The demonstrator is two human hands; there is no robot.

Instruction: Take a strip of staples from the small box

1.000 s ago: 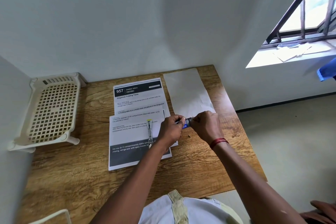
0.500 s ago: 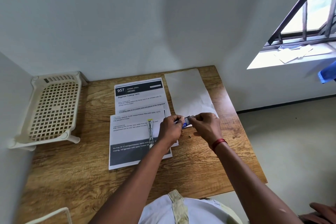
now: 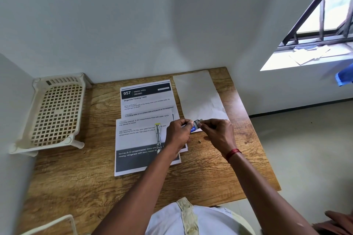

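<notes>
My left hand (image 3: 178, 133) and my right hand (image 3: 217, 133) meet over the wooden table (image 3: 76, 187), just above the near end of a blank white sheet (image 3: 198, 95). Between their fingertips they pinch a small blue box (image 3: 192, 130) with a silvery strip (image 3: 196, 124) showing at its top. Which hand holds which part is unclear. A slim metal stapler (image 3: 158, 137) with a yellow tip lies flat on the nearer printed sheet (image 3: 137, 139), just left of my left hand. A tiny brass-coloured bit (image 3: 199, 141) lies on the wood below the hands.
A second printed sheet headed "957" (image 3: 147, 97) lies behind the first. A cream plastic lattice rack (image 3: 57, 112) stands at the table's left, against the walls. Another cream rim (image 3: 57, 223) shows at bottom left. A barred window (image 3: 324, 25) is at the right.
My hands have stayed in place over the blank sheet. My right hand's fingers have shifted slightly at the box, and the silvery strip shows more between the fingertips.
</notes>
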